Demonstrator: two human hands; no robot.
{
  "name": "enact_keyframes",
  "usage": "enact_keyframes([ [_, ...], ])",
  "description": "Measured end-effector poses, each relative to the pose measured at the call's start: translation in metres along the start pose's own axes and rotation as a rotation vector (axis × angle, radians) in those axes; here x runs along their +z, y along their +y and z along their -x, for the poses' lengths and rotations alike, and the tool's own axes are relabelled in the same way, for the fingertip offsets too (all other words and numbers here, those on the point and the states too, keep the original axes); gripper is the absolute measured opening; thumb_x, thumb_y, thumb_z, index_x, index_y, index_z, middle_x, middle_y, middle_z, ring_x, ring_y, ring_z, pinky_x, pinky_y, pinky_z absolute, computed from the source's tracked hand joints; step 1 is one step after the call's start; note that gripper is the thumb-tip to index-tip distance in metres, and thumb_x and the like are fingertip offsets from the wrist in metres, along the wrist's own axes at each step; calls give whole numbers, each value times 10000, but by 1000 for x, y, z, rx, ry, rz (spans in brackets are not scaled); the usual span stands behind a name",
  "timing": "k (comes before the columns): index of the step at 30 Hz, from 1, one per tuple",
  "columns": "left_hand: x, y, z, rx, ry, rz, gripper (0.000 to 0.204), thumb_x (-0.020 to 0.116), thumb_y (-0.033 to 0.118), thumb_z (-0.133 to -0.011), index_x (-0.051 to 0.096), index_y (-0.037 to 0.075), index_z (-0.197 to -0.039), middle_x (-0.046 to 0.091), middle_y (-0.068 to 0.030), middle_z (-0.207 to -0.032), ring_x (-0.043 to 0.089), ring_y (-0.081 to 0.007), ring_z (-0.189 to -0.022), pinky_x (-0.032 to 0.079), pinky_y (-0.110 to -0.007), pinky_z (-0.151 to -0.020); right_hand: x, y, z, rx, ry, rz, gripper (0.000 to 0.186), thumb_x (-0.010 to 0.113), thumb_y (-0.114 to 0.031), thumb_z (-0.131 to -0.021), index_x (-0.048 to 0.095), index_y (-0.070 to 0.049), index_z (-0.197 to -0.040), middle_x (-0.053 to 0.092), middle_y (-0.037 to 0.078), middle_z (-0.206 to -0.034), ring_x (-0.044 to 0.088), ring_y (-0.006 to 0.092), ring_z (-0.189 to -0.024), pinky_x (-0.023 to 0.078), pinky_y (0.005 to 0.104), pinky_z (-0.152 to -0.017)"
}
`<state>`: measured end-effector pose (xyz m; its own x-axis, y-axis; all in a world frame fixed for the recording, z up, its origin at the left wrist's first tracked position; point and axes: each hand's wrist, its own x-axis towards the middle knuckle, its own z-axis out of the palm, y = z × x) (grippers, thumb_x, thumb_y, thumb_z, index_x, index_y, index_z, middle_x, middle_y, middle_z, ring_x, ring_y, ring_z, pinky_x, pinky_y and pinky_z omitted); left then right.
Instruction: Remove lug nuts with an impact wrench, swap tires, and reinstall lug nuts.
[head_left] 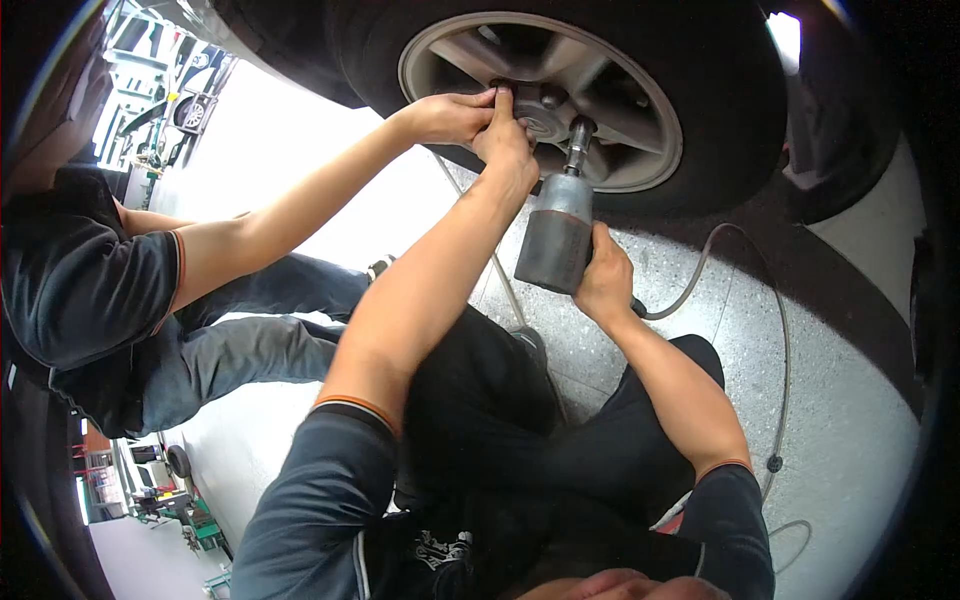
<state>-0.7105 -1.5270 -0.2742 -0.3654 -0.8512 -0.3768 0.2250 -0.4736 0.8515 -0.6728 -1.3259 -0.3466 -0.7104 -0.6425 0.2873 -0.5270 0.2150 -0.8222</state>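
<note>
My right hand grips an impact wrench with a grey nose and a dark body. The wrench's socket reaches into a lug hole on the wheel rim. My left hand is raised to the rim beside the centre cap, its fingertips drawn together at an upper-left lug hole. What they hold, if anything, is hidden. A co-worker's hand meets my fingertips at that same hole. A dark lug nut shows above the cap. The tyre surrounds the rim.
An air hose curves from the wrench across the speckled floor on the right. The co-worker's arm comes in from the left. Another dark wheel stands at the far right. Green equipment is at the lower left.
</note>
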Motion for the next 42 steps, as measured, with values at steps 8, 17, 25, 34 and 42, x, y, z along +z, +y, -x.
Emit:
enact_keyframes([
  [8, 8, -3, 3, 363, 83, 140, 223, 692, 217, -840, 543, 63, -904, 530, -13, -680, 495, -107, -534, 334, -239, -403, 1, 14, 0, 26, -16, 32, 425, 609, 82, -652, 484, 0, -1050, 596, 237, -831, 576, 454, -839, 448, 491, -725],
  [17, -8, 17, -1, 764, 166, -733, 248, 708, 172, -772, 613, -11, -909, 659, -123, -794, 650, -253, -705, 492, -330, -619, -3, 10, 0, 19, 7, 66, 372, 631, 42, -636, 499, -9, -980, 608, 223, -853, 575, 437, -832, 442, 499, -737],
  [25, -17, 36, -6, 801, 71, -1056, 260, 724, 162, -755, 701, -40, -917, 695, -167, -928, 678, -240, -858, 504, -323, -790, -3, 7, 1, 48, -26, 52, 339, 622, 33, -658, 500, -17, -971, 611, 215, -857, 579, 431, -842, 441, 501, -739],
  [34, -27, 39, -13, 952, -33, -970, 196, 722, 67, -708, 705, 30, -900, 682, -121, -908, 664, -285, -806, 527, -327, -730, 0, 6, 1, 21, 31, 62, 424, 672, 11, -640, 504, -26, -1027, 618, 196, -873, 588, 413, -846, 446, 487, -752],
  [42, -35, 19, 57, 320, -314, -1148, 606, 706, 432, -799, 523, -15, -1166, 558, -184, -1129, 534, -273, -1075, 418, -378, -940, 5, 7, 5, 31, 51, 21, 547, 659, 56, -628, 462, 6, -1136, 616, 246, -873, 589, 453, -850, 458, 503, -739],
])
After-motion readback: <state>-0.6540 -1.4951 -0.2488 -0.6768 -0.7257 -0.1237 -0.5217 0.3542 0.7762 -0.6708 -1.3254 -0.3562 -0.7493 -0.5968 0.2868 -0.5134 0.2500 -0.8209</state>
